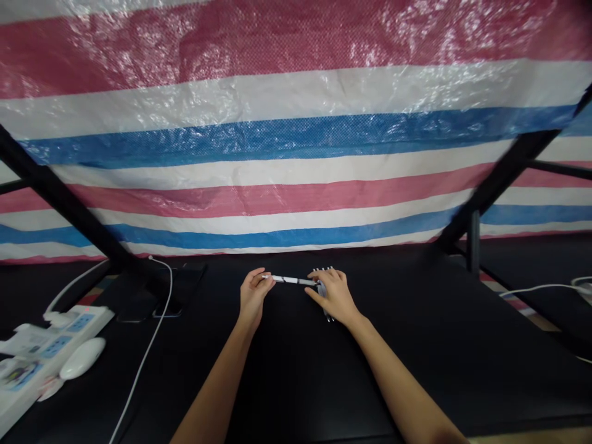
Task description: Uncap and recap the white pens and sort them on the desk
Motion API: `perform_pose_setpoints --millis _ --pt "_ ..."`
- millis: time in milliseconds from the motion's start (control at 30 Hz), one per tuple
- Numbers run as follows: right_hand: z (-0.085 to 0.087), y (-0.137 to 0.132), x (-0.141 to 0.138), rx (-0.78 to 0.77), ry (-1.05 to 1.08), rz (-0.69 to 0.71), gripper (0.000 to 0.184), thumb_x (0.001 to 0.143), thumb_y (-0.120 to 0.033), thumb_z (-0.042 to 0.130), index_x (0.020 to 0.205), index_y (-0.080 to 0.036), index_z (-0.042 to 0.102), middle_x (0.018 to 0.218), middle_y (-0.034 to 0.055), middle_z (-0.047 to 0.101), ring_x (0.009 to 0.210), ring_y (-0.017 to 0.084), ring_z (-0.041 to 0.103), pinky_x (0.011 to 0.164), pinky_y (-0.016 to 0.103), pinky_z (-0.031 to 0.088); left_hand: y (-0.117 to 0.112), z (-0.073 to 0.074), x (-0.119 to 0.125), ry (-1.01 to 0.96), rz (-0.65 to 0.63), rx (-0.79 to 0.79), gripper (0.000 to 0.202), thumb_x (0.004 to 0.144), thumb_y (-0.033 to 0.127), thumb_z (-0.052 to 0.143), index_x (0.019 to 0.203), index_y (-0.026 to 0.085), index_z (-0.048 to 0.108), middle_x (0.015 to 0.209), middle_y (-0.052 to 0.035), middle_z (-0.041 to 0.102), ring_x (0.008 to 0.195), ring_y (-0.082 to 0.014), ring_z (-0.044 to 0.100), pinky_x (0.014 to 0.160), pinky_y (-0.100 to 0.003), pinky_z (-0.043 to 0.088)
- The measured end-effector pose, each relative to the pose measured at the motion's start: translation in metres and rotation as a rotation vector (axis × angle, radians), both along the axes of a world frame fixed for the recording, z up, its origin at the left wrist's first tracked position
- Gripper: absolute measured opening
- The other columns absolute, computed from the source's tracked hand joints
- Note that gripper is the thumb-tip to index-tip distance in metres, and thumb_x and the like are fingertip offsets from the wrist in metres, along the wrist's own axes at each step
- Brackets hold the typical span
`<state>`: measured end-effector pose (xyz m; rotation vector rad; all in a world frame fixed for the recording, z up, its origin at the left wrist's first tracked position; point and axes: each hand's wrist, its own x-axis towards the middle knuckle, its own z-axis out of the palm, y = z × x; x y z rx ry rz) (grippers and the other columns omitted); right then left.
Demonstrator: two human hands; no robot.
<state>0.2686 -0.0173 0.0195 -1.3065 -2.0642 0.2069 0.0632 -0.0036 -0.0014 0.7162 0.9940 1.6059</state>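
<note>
Both my hands rest on a black table (300,370), close to its far edge. My left hand (253,293) pinches the left end of a thin white pen (292,280) that lies level between the hands. My right hand (333,296) grips the pen's right end and also covers a bundle of several pens (322,271), whose white tips stick out above the fingers and below the palm.
A white power strip (41,351) with plugs lies at the left edge, a white cable (148,345) running across the table beside it. Two dark phones (157,296) lie flat behind it. A red, white and blue striped tarp (296,135) hangs behind, with black frame bars (499,179).
</note>
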Motion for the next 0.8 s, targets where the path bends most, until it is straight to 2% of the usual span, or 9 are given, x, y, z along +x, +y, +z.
perform_pose_setpoints --millis 100,233,300,400,533,600,700,800 --pt "0.0003 -0.0004 -0.001 -0.012 -0.049 0.038 0.017 0.089 -0.036 0.047 0.09 -0.024 0.059 0.091 0.0016 0.066 0.09 0.02 0.053 0.088 0.039 0.031 0.0007 -0.0006 -0.0008 -0.005 0.01 -0.008 0.04 0.056 0.019 0.079 0.091 0.014 0.06 0.081 -0.002 0.065 0.079 -0.0128 0.063 0.081 -0.032 0.051" --pt "-0.0009 -0.0002 -0.003 -0.036 -0.079 0.029 0.031 0.093 -0.036 0.036 0.079 -0.023 0.06 0.084 0.0025 0.066 0.088 0.021 0.053 0.086 0.04 0.031 0.0013 -0.0017 -0.0009 -0.001 0.008 -0.003 0.039 0.056 0.019 0.078 0.091 0.014 0.06 0.082 -0.0027 0.065 0.079 -0.0134 0.063 0.081 -0.033 0.051" --pt "-0.0014 0.0 -0.0028 -0.041 -0.066 0.023 0.031 0.093 -0.039 0.036 0.086 -0.023 0.062 0.087 0.0038 0.066 0.09 0.021 0.053 0.087 0.041 0.031 0.0013 -0.0016 -0.0005 -0.001 0.004 -0.003 0.039 0.057 0.02 0.078 0.091 0.015 0.06 0.083 -0.0028 0.065 0.079 -0.0133 0.063 0.081 -0.033 0.051" --pt "-0.0014 0.0002 -0.0019 -0.036 -0.03 0.021 0.028 0.087 -0.045 0.048 0.102 -0.024 0.058 0.093 0.005 0.066 0.092 0.023 0.054 0.087 0.041 0.032 0.0012 -0.0005 0.0002 -0.006 0.007 -0.008 0.038 0.057 0.02 0.078 0.09 0.015 0.061 0.081 -0.0022 0.065 0.079 -0.0129 0.063 0.081 -0.032 0.051" --pt "-0.0003 0.0 -0.0023 -0.042 -0.053 0.043 0.02 0.088 -0.04 0.047 0.087 -0.024 0.059 0.088 0.0028 0.066 0.089 0.021 0.054 0.087 0.04 0.032 0.001 0.0009 0.0008 -0.009 0.009 -0.027 0.037 0.055 0.019 0.079 0.088 0.014 0.061 0.08 -0.002 0.065 0.078 -0.0128 0.063 0.08 -0.031 0.051" --pt "0.0 -0.0002 -0.0032 -0.051 -0.074 0.05 0.025 0.092 -0.037 0.041 0.082 -0.024 0.059 0.086 0.0021 0.067 0.088 0.021 0.054 0.087 0.04 0.032 0.001 0.0011 0.0009 -0.008 0.008 -0.029 0.036 0.055 0.019 0.079 0.087 0.014 0.061 0.08 -0.0021 0.065 0.078 -0.0129 0.063 0.08 -0.031 0.051" --pt "-0.0004 -0.0004 -0.0039 -0.058 -0.08 0.046 0.027 0.093 -0.038 0.038 0.087 -0.024 0.06 0.087 0.0021 0.067 0.088 0.02 0.054 0.086 0.039 0.033 0.0009 0.001 0.001 -0.008 0.01 -0.026 0.036 0.054 0.02 0.079 0.085 0.014 0.062 0.079 -0.0018 0.064 0.077 -0.0128 0.063 0.08 -0.031 0.051" --pt "-0.0018 0.0001 -0.0039 -0.056 -0.069 0.043 0.022 0.087 -0.042 0.048 0.093 -0.023 0.058 0.088 0.0023 0.065 0.089 0.02 0.054 0.086 0.039 0.033 0.0004 0.0012 0.0011 0.0 0.004 -0.016 0.036 0.054 0.022 0.08 0.084 0.014 0.061 0.077 -0.0011 0.064 0.077 -0.0129 0.063 0.08 -0.031 0.051"
